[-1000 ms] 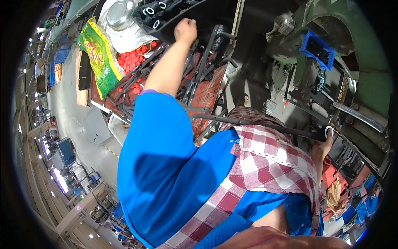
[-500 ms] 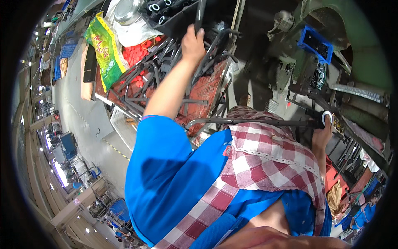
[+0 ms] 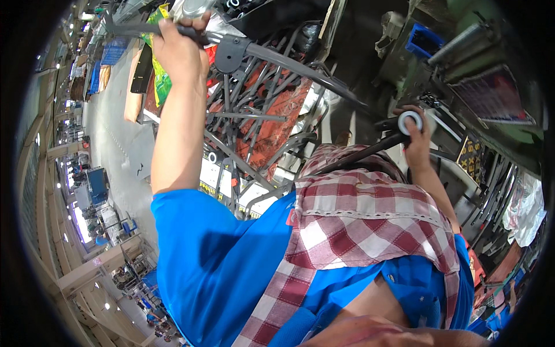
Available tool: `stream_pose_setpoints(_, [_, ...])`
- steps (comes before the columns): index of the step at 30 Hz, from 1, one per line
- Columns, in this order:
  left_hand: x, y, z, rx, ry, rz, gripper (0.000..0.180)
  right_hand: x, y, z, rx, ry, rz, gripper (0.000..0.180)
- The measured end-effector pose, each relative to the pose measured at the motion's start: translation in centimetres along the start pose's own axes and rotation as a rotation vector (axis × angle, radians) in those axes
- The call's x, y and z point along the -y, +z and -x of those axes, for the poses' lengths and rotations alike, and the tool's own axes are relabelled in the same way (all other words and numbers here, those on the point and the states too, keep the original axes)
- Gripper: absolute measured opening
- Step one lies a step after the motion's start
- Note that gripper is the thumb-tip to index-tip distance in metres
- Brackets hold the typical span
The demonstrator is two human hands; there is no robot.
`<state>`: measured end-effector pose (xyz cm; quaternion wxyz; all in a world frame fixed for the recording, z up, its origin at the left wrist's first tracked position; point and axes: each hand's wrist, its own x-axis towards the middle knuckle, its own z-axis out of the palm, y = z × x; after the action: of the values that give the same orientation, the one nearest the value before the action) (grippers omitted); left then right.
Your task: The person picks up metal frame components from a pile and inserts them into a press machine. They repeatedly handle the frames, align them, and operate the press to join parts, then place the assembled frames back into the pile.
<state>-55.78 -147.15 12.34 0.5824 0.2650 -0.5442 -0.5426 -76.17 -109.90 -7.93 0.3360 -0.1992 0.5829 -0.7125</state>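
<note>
L hand (image 3: 180,51) fisted on long dark-grey metal frame part (image 3: 289,63) w/ bracket, above parts pile (image 3: 254,121); R hand (image 3: 415,136) clamps dark tube (image 3: 352,159) end

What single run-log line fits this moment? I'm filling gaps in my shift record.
left hand: gripping long grey metal bar | right hand: holding dark tube end | below: pile of grey metal parts

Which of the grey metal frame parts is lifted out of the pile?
The long grey bar with a bracket, gripped by the left hand and raised above the heap of frame parts. The right hand holds a separate dark tube.
</note>
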Motion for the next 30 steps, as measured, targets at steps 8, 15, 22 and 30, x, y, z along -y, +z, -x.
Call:
stream_pose_setpoints(8, [8.4, -8.4, 4.7, -0.257, -0.335, 0.002, 0.019, -0.6, -0.2, 0.7, 0.135, 0.241, -0.328, 0.054])
stream_pose_setpoints(15, [12.9, -8.5, 10.3, -0.128, 0.157, -1.064, 0.08, 1.5, -0.4, 0.9, 0.308, 0.188, -0.059, 0.059])
stream_pose_setpoints(22, [12.6, 1.4, 20.7, 1.154, 0.499, -1.197, 0.028, 1.4, -0.4, 1.3, 0.239, 0.167, -0.043, 0.051])
stream_pose_setpoints(30, [8.4, 3.1, 18.9, 1.338, -0.035, -1.292, 0.037, 3.7, -1.9, 3.5, 0.081, 0.124, -0.184, 0.038])
